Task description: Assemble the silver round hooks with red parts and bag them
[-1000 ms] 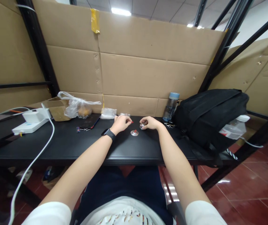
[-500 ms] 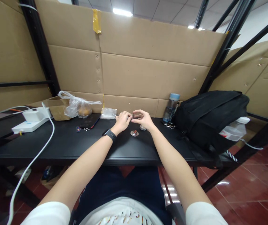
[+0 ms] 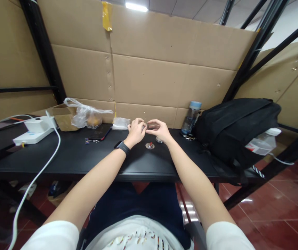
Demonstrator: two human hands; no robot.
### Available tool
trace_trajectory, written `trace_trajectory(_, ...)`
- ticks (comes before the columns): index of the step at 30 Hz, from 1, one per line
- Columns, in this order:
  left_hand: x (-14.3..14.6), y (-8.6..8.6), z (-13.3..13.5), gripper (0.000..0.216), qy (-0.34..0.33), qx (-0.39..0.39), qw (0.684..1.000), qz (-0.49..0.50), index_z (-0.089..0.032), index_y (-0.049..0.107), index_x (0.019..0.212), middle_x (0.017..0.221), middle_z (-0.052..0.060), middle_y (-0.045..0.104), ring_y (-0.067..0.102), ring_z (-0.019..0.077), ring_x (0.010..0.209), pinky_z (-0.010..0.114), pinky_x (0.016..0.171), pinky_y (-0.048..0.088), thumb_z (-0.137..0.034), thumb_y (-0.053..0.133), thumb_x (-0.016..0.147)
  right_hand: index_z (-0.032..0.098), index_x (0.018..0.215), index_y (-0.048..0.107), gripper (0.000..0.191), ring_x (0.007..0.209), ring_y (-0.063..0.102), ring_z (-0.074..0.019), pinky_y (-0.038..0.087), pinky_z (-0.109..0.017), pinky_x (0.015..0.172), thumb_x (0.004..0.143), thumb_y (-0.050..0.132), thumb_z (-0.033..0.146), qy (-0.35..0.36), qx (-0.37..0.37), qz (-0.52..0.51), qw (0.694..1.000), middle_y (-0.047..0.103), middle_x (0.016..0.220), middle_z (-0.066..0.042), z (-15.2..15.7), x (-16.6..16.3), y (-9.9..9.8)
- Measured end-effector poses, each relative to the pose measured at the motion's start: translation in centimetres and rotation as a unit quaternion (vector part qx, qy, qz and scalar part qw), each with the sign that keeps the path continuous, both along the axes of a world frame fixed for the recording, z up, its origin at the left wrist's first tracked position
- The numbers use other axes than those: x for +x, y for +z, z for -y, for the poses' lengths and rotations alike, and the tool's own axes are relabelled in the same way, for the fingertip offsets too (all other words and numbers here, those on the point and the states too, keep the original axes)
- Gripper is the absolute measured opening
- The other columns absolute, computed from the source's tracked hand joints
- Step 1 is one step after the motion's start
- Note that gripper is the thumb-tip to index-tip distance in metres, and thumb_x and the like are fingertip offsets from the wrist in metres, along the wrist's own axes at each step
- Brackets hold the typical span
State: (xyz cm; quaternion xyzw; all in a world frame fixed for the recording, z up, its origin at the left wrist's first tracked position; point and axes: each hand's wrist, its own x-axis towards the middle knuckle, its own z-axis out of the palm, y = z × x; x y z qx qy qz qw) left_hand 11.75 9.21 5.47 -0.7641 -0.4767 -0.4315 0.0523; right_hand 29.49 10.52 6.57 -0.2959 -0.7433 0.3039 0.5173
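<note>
Above the black table [image 3: 91, 161], my two hands meet at the fingertips. My left hand [image 3: 136, 132], with a dark watch at its wrist, has its fingers bent together towards the right. My right hand [image 3: 161, 131] curls its thumb and fingers in a pinch facing the left one. Between the fingertips there seems to be something small, too hidden to name. Just below them, a round shiny metal lid [image 3: 148, 146] with a red knob lies on the table. Partly under my right hand sits a small silvery round piece [image 3: 159, 140].
To the left are a white power strip [image 3: 31, 137] with a cable, a small carton [image 3: 62, 119], a plastic bag [image 3: 86, 118], a dark phone [image 3: 101, 132] and a clear packet [image 3: 121, 123]. A bottle [image 3: 190, 118] and black backpack [image 3: 232, 128] stand right. Cardboard [image 3: 149, 83] walls the back.
The camera view has tipped slightly downward. My left hand has turned a little and its fingers are raised higher; my right hand stays nearly in place. The lid lies where it was.
</note>
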Motion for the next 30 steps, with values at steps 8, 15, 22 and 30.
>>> trace_trajectory(8,-0.13,0.22,0.33,0.014,0.004,0.022,0.999,-0.025,-0.022,0.065,0.097,0.13,0.011,0.055,0.046,0.0297,0.123,0.044,0.093,0.036,-0.024,0.052,0.095,0.021,0.103,0.065,0.056,0.097,0.071,-0.0247,0.058,-0.034,0.08,0.058,0.089,0.042,-0.017,-0.013,-0.009,1.0,0.072,0.109,-0.008,0.2,-0.38,-0.01)
trace_trajectory(15,-0.03,0.36,0.57,0.013,0.006,0.038,0.999,-0.032,-0.023,0.065,0.097,0.131,0.011,0.055,0.045,0.0299,0.123,0.044,0.094,0.035,-0.024,0.053,0.095,0.02,0.102,0.065,0.057,0.102,0.07,-0.0251,0.058,-0.037,0.088,0.055,0.091,0.039,0.01,-0.034,-0.023,0.999,0.072,0.108,-0.008,-0.2,-0.25,-0.2)
trace_trajectory(22,0.1,0.52,0.74,0.014,0.003,0.034,0.999,-0.02,-0.023,0.066,0.096,0.129,0.01,0.054,0.044,0.0298,0.121,0.044,0.094,0.035,-0.028,0.053,0.097,0.021,0.106,0.063,0.059,0.107,0.069,-0.0237,0.056,-0.039,0.097,0.057,0.091,0.037,0.044,-0.069,-0.077,0.994,0.066,0.126,-0.008,0.08,-0.02,-0.38)
trace_trajectory(30,0.16,0.66,1.04,0.014,-0.002,0.042,0.999,-0.015,-0.024,0.067,0.097,0.13,0.01,0.053,0.043,0.0305,0.123,0.045,0.096,0.034,-0.028,0.054,0.096,0.019,0.089,0.067,0.044,0.102,0.07,-0.0226,0.056,-0.038,0.096,0.06,0.089,0.045,0.029,-0.082,-0.051,0.995,0.073,0.112,-0.006,0.23,0.44,-0.19)
